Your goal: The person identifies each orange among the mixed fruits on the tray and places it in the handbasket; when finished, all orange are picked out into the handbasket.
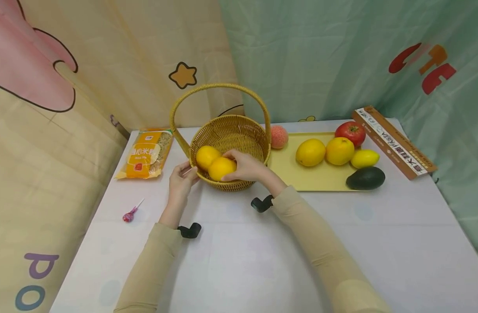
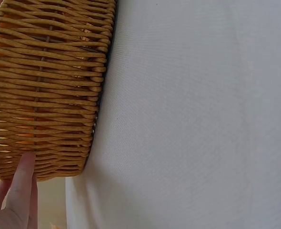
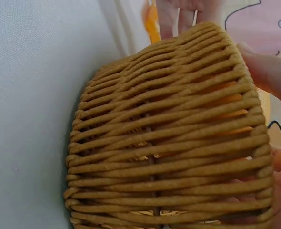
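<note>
A woven basket [image 1: 232, 186] with a tall arched handle stands at the back of the table. Inside its near left part are two round oranges, one orange [image 1: 206, 156] against the wall and the nearer orange [image 1: 221, 168] under my right hand [image 1: 244, 167]. The thumb and fingers of that hand curl round the nearer fruit. My left hand [image 1: 181, 180] holds the basket's left rim, and in the left wrist view one finger [image 2: 22, 183] lies along the woven wall. Seen from the right wrist, the weave [image 3: 164, 138] hides most of the oranges.
A yellow tray [image 1: 289, 180] on the right bears yellow fruits [image 1: 310, 152], a red fruit [image 1: 350, 131] and an avocado [image 1: 365, 178]. A pink ball [image 1: 279, 137] sits by the basket, a pasta box [image 1: 395, 141] far right. Leftward lie a food packet [image 1: 146, 154] and a lollipop [image 1: 129, 216].
</note>
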`<state>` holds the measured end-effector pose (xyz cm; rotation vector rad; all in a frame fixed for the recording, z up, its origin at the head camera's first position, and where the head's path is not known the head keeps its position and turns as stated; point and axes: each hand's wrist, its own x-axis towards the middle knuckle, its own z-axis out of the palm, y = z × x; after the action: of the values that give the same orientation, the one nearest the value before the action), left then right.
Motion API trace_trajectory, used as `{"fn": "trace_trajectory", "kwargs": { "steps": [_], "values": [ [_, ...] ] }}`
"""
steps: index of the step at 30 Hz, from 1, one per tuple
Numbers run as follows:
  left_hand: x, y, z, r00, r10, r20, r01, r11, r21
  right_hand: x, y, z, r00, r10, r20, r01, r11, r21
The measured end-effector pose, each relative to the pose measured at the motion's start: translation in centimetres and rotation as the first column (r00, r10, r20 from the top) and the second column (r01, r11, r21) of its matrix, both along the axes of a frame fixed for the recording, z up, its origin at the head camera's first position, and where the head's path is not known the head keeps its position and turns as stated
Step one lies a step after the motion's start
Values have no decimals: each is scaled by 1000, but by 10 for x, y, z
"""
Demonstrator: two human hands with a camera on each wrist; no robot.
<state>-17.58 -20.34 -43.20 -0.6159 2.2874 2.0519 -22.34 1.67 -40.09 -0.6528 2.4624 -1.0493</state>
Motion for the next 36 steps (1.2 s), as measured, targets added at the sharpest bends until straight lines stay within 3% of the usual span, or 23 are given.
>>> {"fn": "trace_trajectory", "kwargs": {
  "steps": [12, 28, 36],
  "values": [
    [3, 2, 0, 1000, 0, 1, 0, 1000, 13, 3, -24, -8, 999, -47, -19, 47, 999, 4],
    [2, 3, 1, 1000, 8, -10, -8, 1000, 4, 2, -20, -4, 998, -53, -17, 53, 999, 11],
    [2, 2, 2, 1000, 19, 2, -19, 1000, -3, 9, 4, 11, 991, -118, -56, 110, 985, -131]
  ]
}}
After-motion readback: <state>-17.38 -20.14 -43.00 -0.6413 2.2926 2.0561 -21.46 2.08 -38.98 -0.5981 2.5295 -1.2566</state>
